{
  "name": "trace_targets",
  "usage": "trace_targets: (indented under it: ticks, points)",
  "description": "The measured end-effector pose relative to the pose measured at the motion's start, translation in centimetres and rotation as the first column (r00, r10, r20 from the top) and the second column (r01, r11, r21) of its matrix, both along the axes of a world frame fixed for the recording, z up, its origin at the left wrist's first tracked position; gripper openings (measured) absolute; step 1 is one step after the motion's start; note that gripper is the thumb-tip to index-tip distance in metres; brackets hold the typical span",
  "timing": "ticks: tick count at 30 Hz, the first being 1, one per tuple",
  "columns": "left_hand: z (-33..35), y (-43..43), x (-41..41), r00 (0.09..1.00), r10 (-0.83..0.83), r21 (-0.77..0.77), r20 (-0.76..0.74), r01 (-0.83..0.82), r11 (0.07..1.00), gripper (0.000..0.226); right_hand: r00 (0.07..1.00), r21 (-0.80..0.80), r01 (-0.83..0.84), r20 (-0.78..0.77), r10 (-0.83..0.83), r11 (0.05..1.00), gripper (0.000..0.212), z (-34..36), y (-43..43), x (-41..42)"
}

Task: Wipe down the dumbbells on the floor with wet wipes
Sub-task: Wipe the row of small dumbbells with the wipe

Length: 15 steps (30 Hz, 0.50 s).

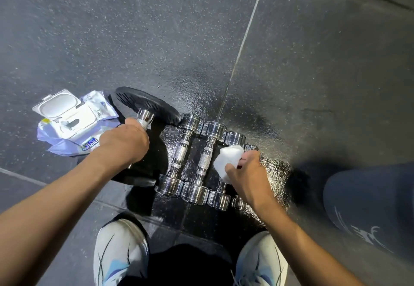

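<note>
The right grip [248, 173] pinches a folded white wet wipe [228, 160] between curled fingers and thumb, pressing it on the bar of the third chrome dumbbell [234, 138], wrist angled inward. That dumbbell lies in a row of four chrome dumbbells [179, 155], side by side, heads touching. The left grip [125, 140] is wrapped round the knurled bar of a black-plated dumbbell [147, 106] at the row's left edge, its far plate just beside the first chrome head. The wipes pack [74, 124], lid open, lies just left of it. Wet, glossy floor [291, 84] stretches beyond the far heads; two shoes [121, 252] stand near the near heads, a knee [369, 207] to the right.
</note>
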State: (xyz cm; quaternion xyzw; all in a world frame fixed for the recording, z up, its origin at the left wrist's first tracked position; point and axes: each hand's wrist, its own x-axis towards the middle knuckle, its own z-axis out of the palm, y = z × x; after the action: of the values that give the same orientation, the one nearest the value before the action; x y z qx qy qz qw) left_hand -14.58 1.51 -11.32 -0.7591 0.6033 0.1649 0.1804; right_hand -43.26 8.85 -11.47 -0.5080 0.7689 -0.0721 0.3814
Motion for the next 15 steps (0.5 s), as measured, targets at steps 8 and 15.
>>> trace_targets:
  ticks: [8, 15]
  points:
    - [-0.3, -0.1, 0.1, 0.999, 0.006, -0.045, -0.051, -0.008, 0.999, 0.021, 0.944, -0.045, -0.251, -0.23, 0.235, 0.967, 0.056, -0.5, -0.3, 1.1]
    - [0.0, 0.0, 0.1, 0.998, -0.022, -0.044, -0.066, 0.019, 0.999, 0.02, 0.991, 0.025, -0.109, -0.071, 0.111, 0.994, 0.039, -2.4, -2.0, 0.4]
